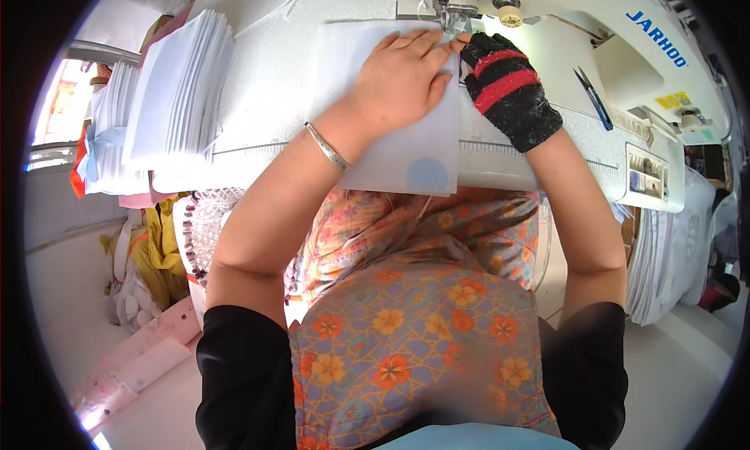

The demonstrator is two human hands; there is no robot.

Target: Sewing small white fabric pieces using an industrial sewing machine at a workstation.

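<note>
A translucent white sheet (391, 157) with a pale blue round patch near its lower right corner lies on the sewing machine bed. Its far right corner is by the presser foot (455, 20). My left hand (402, 75), bare with a silver bangle at the wrist, presses flat on the sheet with fingers stretched out. On my right hand (508, 87) is a black fingerless glove with red stripes. Its fingers are bent, and the tips pinch the sheet's right edge just in front of the presser foot. The glove partly hides that grip.
A thick stack of white sheets (176, 98) stands at the left of the table. Blue-handled thread snips (595, 98) lie at the right, under the machine head (625, 40). A small parts tray (647, 175) is set into the right front edge. More white sheets (664, 255) hang beyond it.
</note>
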